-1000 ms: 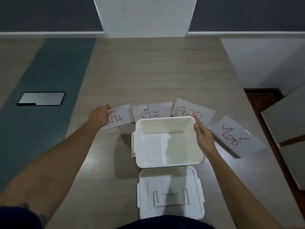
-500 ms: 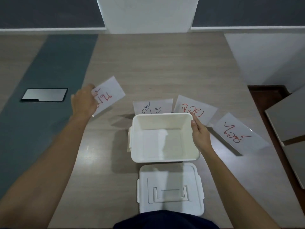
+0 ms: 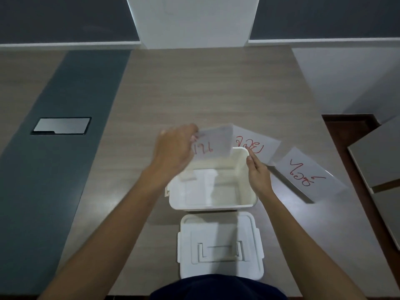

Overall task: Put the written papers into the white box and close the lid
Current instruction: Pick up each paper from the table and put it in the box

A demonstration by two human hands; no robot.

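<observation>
The open white box [image 3: 246, 204] stands in the middle of the table, and its lid [image 3: 219, 247] lies flat just in front of it. My left hand [image 3: 175, 150] holds a written paper [image 3: 213, 146] with red writing over the box's far left part. My right hand [image 3: 258, 176] rests against the box's right rim, fingers together. Two more written papers lie on the table: one [image 3: 257, 146] behind the box's far right corner, another [image 3: 307, 174] further right. The paper behind the box's far wall is hidden by the held sheet.
A grey strip with a metal hatch [image 3: 61, 126] runs along the table's left side. The table's right edge [image 3: 337, 169] drops to a dark floor, with grey furniture [image 3: 376, 161] beyond. A white pillar [image 3: 192, 20] stands past the far edge.
My left hand lifted the leftmost paper off the table and carried it right, to above the box. My right hand stayed on the box's right rim.
</observation>
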